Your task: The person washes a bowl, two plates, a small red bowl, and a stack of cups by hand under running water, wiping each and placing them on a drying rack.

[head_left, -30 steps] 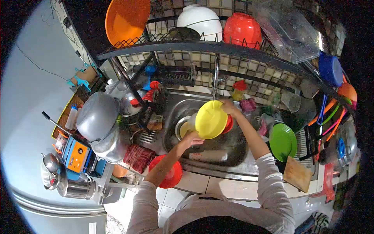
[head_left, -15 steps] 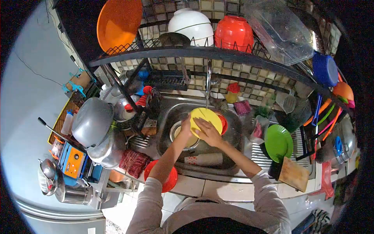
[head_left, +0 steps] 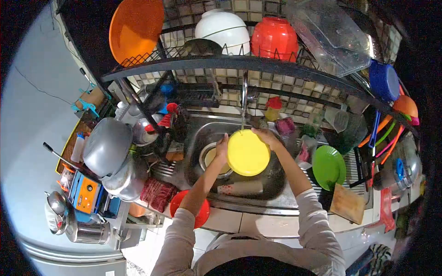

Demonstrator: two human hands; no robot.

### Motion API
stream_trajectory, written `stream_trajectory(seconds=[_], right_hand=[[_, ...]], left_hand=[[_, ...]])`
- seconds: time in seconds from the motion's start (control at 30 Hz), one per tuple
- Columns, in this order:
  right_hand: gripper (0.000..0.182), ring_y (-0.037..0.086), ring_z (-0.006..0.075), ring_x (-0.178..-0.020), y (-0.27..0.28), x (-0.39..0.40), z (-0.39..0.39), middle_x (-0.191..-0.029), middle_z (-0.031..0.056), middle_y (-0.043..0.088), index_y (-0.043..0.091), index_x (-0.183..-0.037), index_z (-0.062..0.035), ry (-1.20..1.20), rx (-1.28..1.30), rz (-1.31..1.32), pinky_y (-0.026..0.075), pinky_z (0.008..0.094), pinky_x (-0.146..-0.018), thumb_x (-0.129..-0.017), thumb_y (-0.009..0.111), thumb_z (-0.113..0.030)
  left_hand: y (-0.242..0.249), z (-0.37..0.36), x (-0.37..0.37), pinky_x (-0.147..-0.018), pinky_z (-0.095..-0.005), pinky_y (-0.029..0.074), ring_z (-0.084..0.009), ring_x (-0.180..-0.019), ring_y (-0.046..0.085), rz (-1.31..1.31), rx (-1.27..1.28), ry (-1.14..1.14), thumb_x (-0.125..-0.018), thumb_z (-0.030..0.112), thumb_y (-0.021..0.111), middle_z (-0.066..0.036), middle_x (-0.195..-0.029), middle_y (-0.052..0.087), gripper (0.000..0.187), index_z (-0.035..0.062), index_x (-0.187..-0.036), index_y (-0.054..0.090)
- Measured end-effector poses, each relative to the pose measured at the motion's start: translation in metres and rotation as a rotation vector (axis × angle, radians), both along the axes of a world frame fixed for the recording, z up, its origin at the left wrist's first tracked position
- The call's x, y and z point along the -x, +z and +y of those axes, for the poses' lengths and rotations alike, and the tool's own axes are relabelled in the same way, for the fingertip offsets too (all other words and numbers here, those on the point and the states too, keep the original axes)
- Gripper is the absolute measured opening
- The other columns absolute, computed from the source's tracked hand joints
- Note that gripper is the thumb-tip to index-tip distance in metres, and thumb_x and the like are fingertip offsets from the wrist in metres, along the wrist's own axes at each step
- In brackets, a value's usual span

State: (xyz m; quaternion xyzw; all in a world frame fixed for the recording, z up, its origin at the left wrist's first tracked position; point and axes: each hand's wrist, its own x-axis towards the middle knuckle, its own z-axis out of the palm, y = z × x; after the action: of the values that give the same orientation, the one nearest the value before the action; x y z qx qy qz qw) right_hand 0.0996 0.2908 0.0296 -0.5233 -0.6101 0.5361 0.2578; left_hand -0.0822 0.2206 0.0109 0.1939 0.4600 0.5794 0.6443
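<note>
Over the sink (head_left: pixel 271 195), both hands hold a round yellow plate (head_left: pixel 249 154) by its rim. My left hand (head_left: pixel 222 146) is closed on the plate's left edge. At the upper right edge, my right hand (head_left: pixel 266 138) grips it, with its fingers partly hidden. The faucet (head_left: pixel 244 92) stands just behind, and a thin stream reaches the plate's upper edge. Left of the plate, a metal bowl (head_left: pixel 203 158) sits in the basin, partly covered by my left arm. A pale cup with red marks (head_left: pixel 241 187) lies on its side at the front of the basin.
A green plate (head_left: pixel 329 168) and a wooden board (head_left: pixel 347 204) stand on the right drainer. Left are large metal pots (head_left: pixel 108 146), a dark red cloth (head_left: pixel 157 193) and a red bowl (head_left: pixel 202 214). Overhead, a dish rack (head_left: pixel 248 63) crosses the view, holding bowls.
My right hand has moved from the plate's face to its upper right rim. The plate has turned more towards me, and the red thing behind it is now hidden.
</note>
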Motion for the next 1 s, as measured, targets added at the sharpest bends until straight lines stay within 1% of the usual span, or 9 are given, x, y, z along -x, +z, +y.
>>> stream_trajectory(seconds=[0.07, 0.17, 0.27, 0.47, 0.6, 0.7, 0.77, 0.93, 1.0], right_hand=[[0.044, 0.056, 0.0155, -0.068, -0.024, -0.006, 0.01, -0.071, 0.0085, 0.059, 0.059, -0.074, -0.0004, -0.369, -0.137, 0.077, 0.042, 0.0286, -0.06, -0.07, 0.059, -0.044], [0.041, 0.054, 0.0158, -0.06, -0.032, -0.02, 0.015, -0.063, 0.007, 0.057, 0.058, -0.068, 0.0007, -0.67, -0.227, -0.024, 0.041, 0.0296, -0.056, -0.073, 0.055, -0.039], [0.037, 0.052, 0.0162, -0.056, -0.037, -0.028, 0.014, -0.062, 0.0073, 0.057, 0.057, -0.069, 0.0022, -0.902, -0.429, -0.178, 0.04, 0.0302, -0.054, -0.075, 0.051, -0.034], [0.033, 0.055, 0.0195, -0.059, -0.132, -0.045, 0.056, -0.07, 0.0084, 0.058, 0.057, -0.074, 0.0027, -0.777, -0.253, 0.24, 0.042, 0.032, -0.053, -0.077, 0.046, -0.029], [0.03, 0.055, 0.0188, -0.061, -0.112, -0.013, 0.037, -0.077, 0.0092, 0.058, 0.056, -0.083, 0.002, -0.625, -0.036, 0.424, 0.043, 0.0317, -0.052, -0.079, 0.044, -0.025], [0.034, 0.054, 0.0152, -0.061, -0.13, 0.022, 0.049, -0.076, 0.0069, 0.058, 0.057, -0.083, 0.0007, -0.441, -0.364, 0.443, 0.043, 0.0287, -0.054, -0.081, 0.045, -0.031], [0.04, 0.052, 0.0093, -0.059, -0.057, 0.036, 0.013, -0.072, 0.0029, 0.058, 0.059, -0.082, -0.0012, -0.233, -0.088, 0.459, 0.042, 0.0239, -0.056, -0.081, 0.047, -0.039], [0.034, 0.049, 0.0054, -0.056, 0.036, 0.065, 0.001, -0.067, -0.0005, 0.056, 0.059, -0.082, -0.0022, 0.097, -0.201, 0.178, 0.04, 0.0211, -0.053, -0.08, 0.05, -0.035], [0.026, 0.047, 0.0048, -0.055, 0.073, 0.061, -0.005, -0.065, -0.0017, 0.054, 0.058, -0.081, -0.0027, 0.415, -0.061, 0.279, 0.04, 0.0214, -0.052, -0.079, 0.054, -0.028]], left_hand=[[-0.011, 0.009, -0.006, -0.069, -0.032, 0.042, -0.0209, -0.078, 0.053, 0.37, -0.087, 0.028, -0.082, 0.047, 0.039, -0.009, -0.087, 0.056, 0.047, 0.003, -0.094, 0.053], [-0.07, 0.047, -0.025, -0.073, -0.0331, 0.041, -0.0234, -0.084, 0.052, 0.351, -0.084, 0.272, -0.08, 0.051, 0.038, -0.012, -0.093, 0.054, 0.054, 0.0023, -0.1, 0.051], [-0.03, 0.028, -0.048, -0.076, -0.0335, 0.04, -0.0233, -0.089, 0.051, 0.353, 0.063, 0.288, -0.079, 0.053, 0.039, -0.013, -0.098, 0.053, 0.057, 0.0021, -0.1, 0.052], [-0.014, 0.018, -0.044, -0.061, -0.0281, 0.042, -0.0163, -0.065, 0.053, 0.012, -0.136, 0.274, -0.079, 0.041, 0.049, -0.005, -0.073, 0.055, 0.04, 0.0021, -0.079, 0.054], [-0.007, 0.008, -0.024, -0.051, -0.0229, 0.039, -0.0105, -0.053, 0.047, 0.076, -0.268, 0.42, -0.079, 0.037, 0.052, 0.001, -0.058, 0.049, 0.039, 0.0033, -0.06, 0.048], [0.009, -0.007, 0.0, -0.055, -0.0257, 0.041, -0.0139, -0.058, 0.051, 0.167, -0.145, 0.516, -0.079, 0.037, 0.051, -0.004, -0.067, 0.055, 0.037, 0.0008, -0.073, 0.054], [0.011, -0.013, 0.02, -0.059, -0.0294, 0.042, -0.0195, -0.065, 0.055, 0.202, -0.087, 0.556, -0.079, 0.038, 0.05, -0.009, -0.079, 0.058, 0.04, -0.0005, -0.09, 0.056], [-0.021, -0.015, 0.05, -0.064, -0.0306, 0.043, -0.0238, -0.07, 0.056, -0.06, -0.11, 0.625, -0.083, 0.032, 0.042, -0.01, -0.081, 0.057, 0.036, 0.0002, -0.093, 0.054], [-0.028, -0.02, 0.054, -0.07, -0.0317, 0.043, -0.0226, -0.078, 0.055, -0.122, -0.383, 0.283, -0.085, 0.034, 0.036, -0.009, -0.087, 0.057, 0.039, 0.0019, -0.101, 0.051]])
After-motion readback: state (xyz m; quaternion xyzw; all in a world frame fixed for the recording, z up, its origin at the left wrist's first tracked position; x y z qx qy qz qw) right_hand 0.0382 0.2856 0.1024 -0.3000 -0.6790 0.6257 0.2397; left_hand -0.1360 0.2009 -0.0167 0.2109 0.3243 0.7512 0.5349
